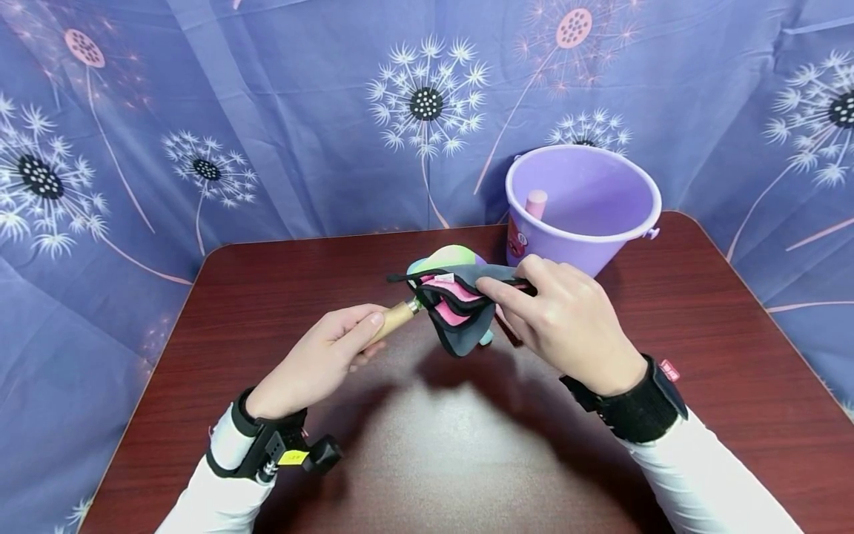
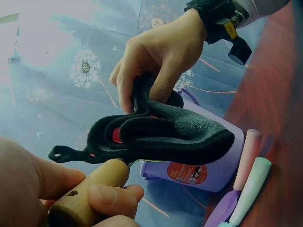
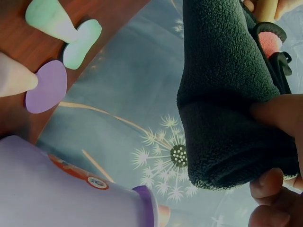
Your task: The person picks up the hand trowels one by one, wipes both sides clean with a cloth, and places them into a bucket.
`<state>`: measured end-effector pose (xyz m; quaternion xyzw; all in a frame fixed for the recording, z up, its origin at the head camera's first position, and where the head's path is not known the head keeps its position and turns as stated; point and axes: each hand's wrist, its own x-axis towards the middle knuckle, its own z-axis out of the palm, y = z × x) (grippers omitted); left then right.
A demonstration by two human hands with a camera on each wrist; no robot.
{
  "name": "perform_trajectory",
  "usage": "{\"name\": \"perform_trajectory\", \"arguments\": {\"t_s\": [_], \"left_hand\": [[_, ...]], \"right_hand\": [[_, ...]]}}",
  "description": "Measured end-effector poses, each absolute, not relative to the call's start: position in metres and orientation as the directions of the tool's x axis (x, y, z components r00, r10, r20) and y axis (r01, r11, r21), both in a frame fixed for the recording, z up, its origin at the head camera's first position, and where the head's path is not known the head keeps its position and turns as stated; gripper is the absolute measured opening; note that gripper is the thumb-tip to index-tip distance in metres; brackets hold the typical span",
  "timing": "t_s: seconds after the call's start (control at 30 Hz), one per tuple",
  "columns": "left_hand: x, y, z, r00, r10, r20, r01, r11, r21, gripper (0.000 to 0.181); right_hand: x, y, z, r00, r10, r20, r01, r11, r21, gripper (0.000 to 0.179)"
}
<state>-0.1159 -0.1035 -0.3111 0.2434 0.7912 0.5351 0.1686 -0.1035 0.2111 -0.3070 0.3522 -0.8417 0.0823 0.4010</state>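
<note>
In my left hand (image 1: 343, 337) I grip the wooden handle (image 1: 394, 322) of a tool with a metal ferrule. A grey cloth (image 1: 460, 343) with black edging and pink inner layers is folded over the tool's far end and mostly hides it. My right hand (image 1: 567, 315) pinches the cloth's right part between thumb and fingers. A rounded multicoloured surface (image 1: 450, 256) shows behind the cloth; whether it belongs to the tool, I cannot tell. In the left wrist view, a black loop (image 2: 61, 153) sticks out from the cloth near the wooden handle.
A purple bucket (image 1: 580, 230) stands at the table's back right, with a pink rod end (image 1: 536, 204) inside. Two toy shovels, one with a purple blade (image 3: 47, 87) and one mint (image 3: 83, 43), lie on the brown table (image 1: 267, 282). A dandelion-patterned curtain (image 1: 300, 111) hangs behind.
</note>
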Motion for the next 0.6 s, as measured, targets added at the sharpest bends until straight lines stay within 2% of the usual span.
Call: {"name": "perform_trajectory", "arguments": {"t_s": [0.6], "left_hand": [[-0.1187, -0.1125, -0.3053, -0.812, 0.584, -0.013, 0.192, 0.288, 0.938, 0.033]], "right_hand": [[-0.1071, 0.2169, -0.3053, -0.48, -0.377, 0.792, -0.538, 0.84, 0.074, 0.03]]}}
